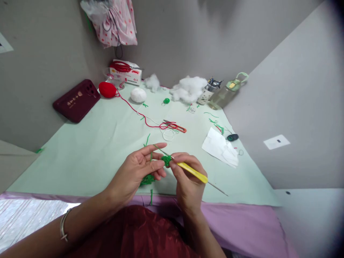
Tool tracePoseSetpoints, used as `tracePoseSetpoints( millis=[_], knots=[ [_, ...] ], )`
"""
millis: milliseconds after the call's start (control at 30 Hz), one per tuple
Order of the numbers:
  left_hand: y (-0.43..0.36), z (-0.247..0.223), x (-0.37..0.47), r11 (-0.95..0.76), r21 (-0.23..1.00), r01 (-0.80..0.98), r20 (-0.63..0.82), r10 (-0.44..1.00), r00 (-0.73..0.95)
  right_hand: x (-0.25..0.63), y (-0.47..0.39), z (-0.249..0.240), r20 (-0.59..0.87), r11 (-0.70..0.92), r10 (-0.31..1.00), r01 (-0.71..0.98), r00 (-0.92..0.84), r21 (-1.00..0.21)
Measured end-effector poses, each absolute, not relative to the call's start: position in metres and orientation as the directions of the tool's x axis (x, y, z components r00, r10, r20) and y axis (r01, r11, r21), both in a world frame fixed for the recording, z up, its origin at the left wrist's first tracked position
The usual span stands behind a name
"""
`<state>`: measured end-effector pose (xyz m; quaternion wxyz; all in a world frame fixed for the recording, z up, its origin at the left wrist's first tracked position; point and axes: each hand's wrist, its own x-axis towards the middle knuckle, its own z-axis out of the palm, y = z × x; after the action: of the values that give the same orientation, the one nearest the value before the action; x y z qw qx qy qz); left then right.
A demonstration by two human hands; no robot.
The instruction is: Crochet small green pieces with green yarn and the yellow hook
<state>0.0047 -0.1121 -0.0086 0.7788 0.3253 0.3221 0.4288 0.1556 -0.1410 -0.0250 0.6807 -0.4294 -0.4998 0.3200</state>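
Between my two hands is a small green crochet piece (166, 160). My left hand (142, 163) pinches it from the left with thumb and fingers, and a strand of green yarn runs up over its raised index finger. My right hand (189, 173) grips a crochet hook (192, 172) with a yellow handle, its metal tip at the green piece and a thin metal end sticking out to the lower right. A heap of green yarn (147, 180) lies on the table below my left hand, partly hidden by it.
Ahead lie orange thread snips (178, 127), a red yarn ball (107, 90), a white yarn ball (138, 95) and white stuffing (189, 89). A maroon phone (77, 101) leans at the left wall. Right are a bottle (225, 93), a pen cup (206, 92) and white paper (220, 147).
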Motion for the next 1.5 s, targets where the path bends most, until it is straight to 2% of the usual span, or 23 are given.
tracePoseSetpoints(
  millis=[167,267,500,667,933,1067,1233,1367,1500],
  knots=[
    [-0.113,-0.005,0.006,0.566,0.628,-0.534,-0.305,0.81,0.501,0.152,-0.141,-0.025,0.57,0.534,0.771,0.197,0.285,-0.822],
    [-0.114,-0.001,0.008,0.576,0.585,-0.571,-0.298,0.807,0.509,0.153,-0.141,-0.025,0.577,0.533,0.768,0.222,0.278,-0.817],
    [-0.113,0.001,0.007,0.482,0.679,-0.553,-0.25,0.861,0.444,0.161,-0.142,-0.022,0.456,0.439,0.868,0.126,0.198,-0.89],
    [-0.114,-0.001,0.005,0.409,0.769,-0.492,-0.215,0.89,0.403,0.162,-0.14,-0.021,0.493,0.483,0.849,0.1,0.192,-0.87],
    [-0.114,-0.004,0.005,0.366,0.819,-0.442,-0.204,0.905,0.373,0.163,-0.137,-0.02,0.309,0.352,0.928,-0.218,0.209,-0.91],
    [-0.114,-0.004,0.004,0.355,0.819,-0.45,-0.195,0.911,0.364,0.163,-0.137,-0.017,0.295,0.342,0.932,-0.245,0.21,-0.907],
    [-0.114,-0.004,0.003,0.309,0.858,-0.41,-0.168,0.924,0.344,0.165,-0.141,-0.013,0.351,0.38,0.918,-0.152,0.185,-0.912],
    [-0.115,-0.002,0.002,0.216,0.92,-0.328,-0.12,0.95,0.287,0.166,-0.148,-0.01,0.483,0.476,0.862,0.081,0.155,-0.876],
    [-0.117,0.0,0.002,0.087,0.982,-0.169,-0.053,0.979,0.197,0.167,-0.154,-0.009,0.633,0.588,0.773,0.333,0.039,-0.738]
  ],
)
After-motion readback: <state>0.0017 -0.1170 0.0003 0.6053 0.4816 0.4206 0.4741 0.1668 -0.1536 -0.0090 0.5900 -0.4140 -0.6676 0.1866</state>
